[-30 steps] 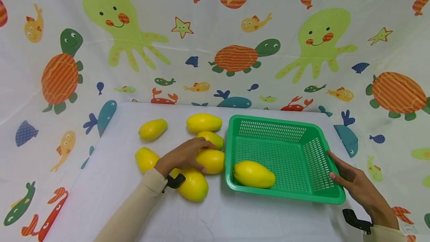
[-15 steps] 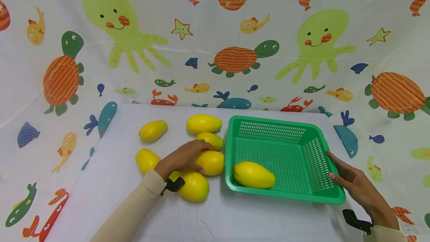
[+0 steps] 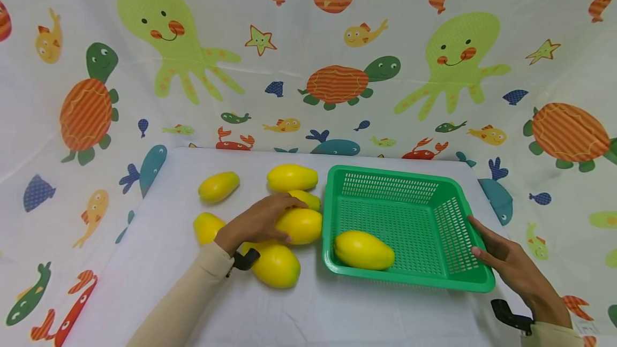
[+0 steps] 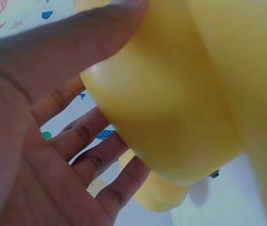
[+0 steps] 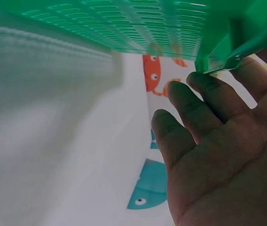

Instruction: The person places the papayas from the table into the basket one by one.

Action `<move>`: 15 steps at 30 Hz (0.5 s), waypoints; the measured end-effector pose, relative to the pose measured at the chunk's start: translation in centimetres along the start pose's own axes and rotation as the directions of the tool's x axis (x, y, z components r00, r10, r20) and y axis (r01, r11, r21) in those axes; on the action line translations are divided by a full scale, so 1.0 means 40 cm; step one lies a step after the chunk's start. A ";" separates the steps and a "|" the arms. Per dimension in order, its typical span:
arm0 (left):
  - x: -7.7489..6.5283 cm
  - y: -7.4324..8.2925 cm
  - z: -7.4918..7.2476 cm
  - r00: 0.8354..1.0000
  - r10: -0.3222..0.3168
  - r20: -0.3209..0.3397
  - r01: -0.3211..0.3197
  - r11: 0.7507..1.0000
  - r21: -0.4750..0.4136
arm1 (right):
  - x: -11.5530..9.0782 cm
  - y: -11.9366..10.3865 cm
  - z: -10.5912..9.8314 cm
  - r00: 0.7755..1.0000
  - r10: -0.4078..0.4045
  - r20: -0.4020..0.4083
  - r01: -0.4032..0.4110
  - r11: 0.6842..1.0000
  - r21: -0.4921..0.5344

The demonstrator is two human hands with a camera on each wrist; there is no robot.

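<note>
Seemingly pinched: yellow fruit (image 3: 302, 227) inside left grip (image 3: 254, 220), beside basket (image 3: 409, 278)

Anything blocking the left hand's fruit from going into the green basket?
Only the left rim of the green basket, standing just right of the held fruit. Nothing else visible blocks it; another fruit lies in the near left corner.

A white tabletop (image 3: 308, 315) lay before a pale cloth (image 3: 299, 31) that rose behind it and continued along its left and right sides. Printed on the cloth were a green octopus (image 3: 159, 12), an orange-shelled turtle (image 3: 337, 84) to its right, and a yellow starfish (image 3: 261, 40) above and left of the turtle. A red crab (image 3: 233, 144) and a blue whale (image 3: 336, 147) showed just above the tabletop's far edge.
</note>
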State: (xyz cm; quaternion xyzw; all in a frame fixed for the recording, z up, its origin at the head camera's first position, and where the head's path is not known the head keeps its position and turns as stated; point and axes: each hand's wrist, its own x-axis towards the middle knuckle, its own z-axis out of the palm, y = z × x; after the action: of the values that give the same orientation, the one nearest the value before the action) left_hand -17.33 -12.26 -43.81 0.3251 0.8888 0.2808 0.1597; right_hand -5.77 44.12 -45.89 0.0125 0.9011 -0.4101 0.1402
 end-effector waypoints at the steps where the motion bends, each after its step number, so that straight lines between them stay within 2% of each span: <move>1: -0.002 0.002 -0.004 1.000 -0.001 -0.003 0.001 1.000 -0.001 | 0.000 0.001 0.001 1.000 0.000 0.002 0.000 1.000 0.002; 6: -0.012 0.010 -0.023 1.000 -0.002 -0.018 0.003 1.000 0.012 | 0.001 0.001 -0.001 1.000 0.018 0.006 -0.018 1.000 -0.001; 13: -0.027 0.022 -0.054 0.999 -0.014 -0.040 0.013 1.000 -0.012 | 0.003 -0.004 -0.002 0.999 0.035 0.016 -0.035 0.999 0.009; 15: -0.029 0.025 -0.063 0.999 -0.001 -0.052 0.001 1.000 -0.003 | 0.003 -0.004 -0.003 0.999 0.034 0.014 -0.034 0.999 0.003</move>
State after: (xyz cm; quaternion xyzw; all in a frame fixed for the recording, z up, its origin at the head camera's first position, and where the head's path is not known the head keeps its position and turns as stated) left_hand -17.17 -13.40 -41.10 0.3171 0.8924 0.2904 0.1369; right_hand -5.95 44.09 -45.74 0.0252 0.8991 -0.4092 0.1532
